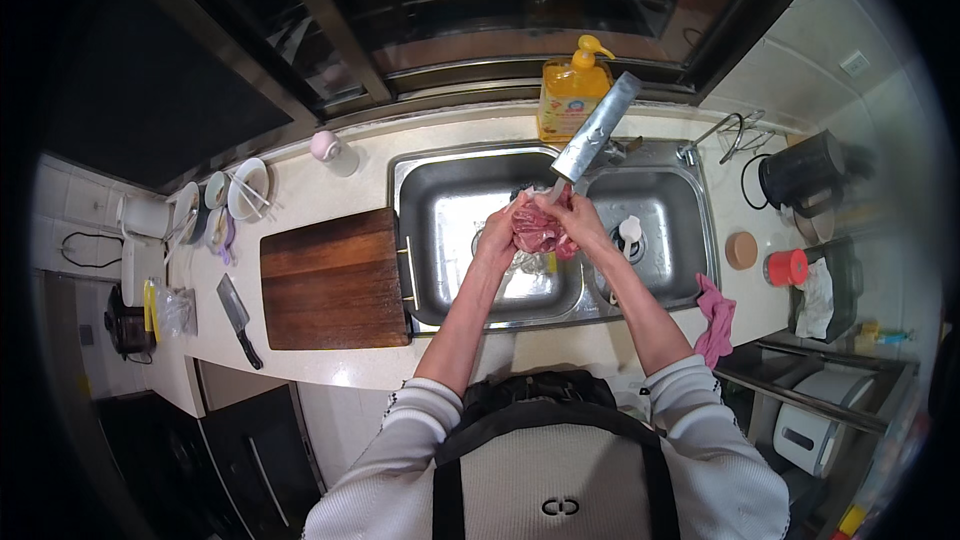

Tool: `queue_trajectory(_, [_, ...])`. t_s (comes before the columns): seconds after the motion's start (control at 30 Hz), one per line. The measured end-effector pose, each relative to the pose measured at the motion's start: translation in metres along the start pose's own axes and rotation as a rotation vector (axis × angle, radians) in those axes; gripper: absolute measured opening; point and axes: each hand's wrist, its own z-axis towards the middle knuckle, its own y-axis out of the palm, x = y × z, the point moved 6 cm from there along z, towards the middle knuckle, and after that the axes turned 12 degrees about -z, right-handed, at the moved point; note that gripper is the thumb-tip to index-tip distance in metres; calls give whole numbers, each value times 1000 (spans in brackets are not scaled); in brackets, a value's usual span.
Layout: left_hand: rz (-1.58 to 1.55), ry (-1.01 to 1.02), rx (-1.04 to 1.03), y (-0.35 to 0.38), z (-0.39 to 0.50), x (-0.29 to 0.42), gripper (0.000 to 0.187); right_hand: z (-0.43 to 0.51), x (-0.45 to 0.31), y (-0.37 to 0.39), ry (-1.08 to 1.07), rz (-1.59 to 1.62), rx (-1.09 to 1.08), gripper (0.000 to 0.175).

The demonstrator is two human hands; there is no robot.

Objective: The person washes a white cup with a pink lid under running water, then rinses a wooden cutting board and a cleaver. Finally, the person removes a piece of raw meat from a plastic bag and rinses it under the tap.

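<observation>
A piece of raw red meat (535, 231) is held between both hands over the large left basin of a stainless steel double sink (442, 199). My left hand (498, 229) grips its left side, and my right hand (577, 220) has hold of the upper right. Just above the meat ends the broad metal spout of a faucet (600, 124), with what looks like water running onto it. Part of the meat is covered by my fingers. Beneath it, something clear with a yellow patch (551, 262) lies in the basin, partly hidden.
A wooden cutting board (330, 281) adjoins the sink's left edge, with a cleaver (237, 315) farther left. Bowls with chopsticks (247, 187) stand at the back left. Behind the faucet is a yellow soap pump bottle (566, 97). A pink cloth (714, 319) hangs over the right counter edge.
</observation>
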Motion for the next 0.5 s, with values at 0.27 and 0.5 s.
queue_trajectory(0.27, [-27, -106, -15, 11, -18, -6, 35, 19, 13, 9, -45, 121, 75, 32])
queue_trajectory(0.5, [125, -211, -177, 17, -19, -4, 35, 17, 13, -5, -52, 307, -10, 21])
